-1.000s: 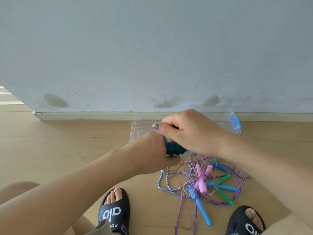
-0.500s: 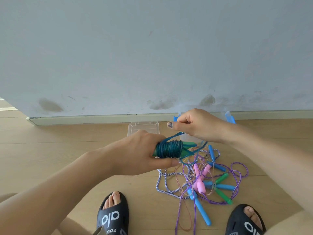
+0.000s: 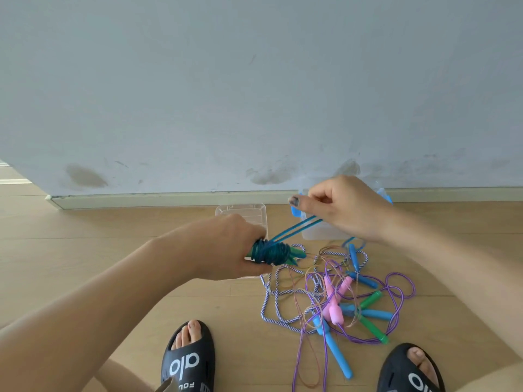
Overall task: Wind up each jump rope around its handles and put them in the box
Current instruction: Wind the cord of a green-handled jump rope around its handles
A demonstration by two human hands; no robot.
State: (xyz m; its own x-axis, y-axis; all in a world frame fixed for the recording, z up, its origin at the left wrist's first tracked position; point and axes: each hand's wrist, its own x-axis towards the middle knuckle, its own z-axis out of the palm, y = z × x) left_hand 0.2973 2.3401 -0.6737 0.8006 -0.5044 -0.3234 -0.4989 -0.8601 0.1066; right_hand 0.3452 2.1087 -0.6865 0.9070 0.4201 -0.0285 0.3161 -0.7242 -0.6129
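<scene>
Both hands work at mid-frame: the left hand (image 3: 226, 246) curls its fingers round the green handles (image 3: 295, 254) of a teal jump rope (image 3: 271, 251), whose thin glossy cord is wound into a dense round coil about them, only the tapered handle tips poking out to the right. Up and to the right, the right hand (image 3: 342, 207) pinches the free end of the same cord between thumb and bent fingers, so two taut strands run straight from the coil to it. Behind that hand, against the skirting at centre right, sits the clear plastic box (image 3: 314, 232) with blue clips; its clear ribbed lid (image 3: 240, 213) lies flat on the floor just left of it, partly behind the left hand. On the pale wood-grain floor (image 3: 113, 244) in the lower right lies a loose tangle of ropes (image 3: 339, 295): a twisted blue-and-white braided cord, a thin purple cord, a fine tan one, with smooth cylindrical handles in blue, pink and green crossed among them. At the bottom edge are two black moulded slides (image 3: 186, 360) with white lettering, toes showing. A matt, smudged pale wall (image 3: 254, 94) fills the upper frame.
</scene>
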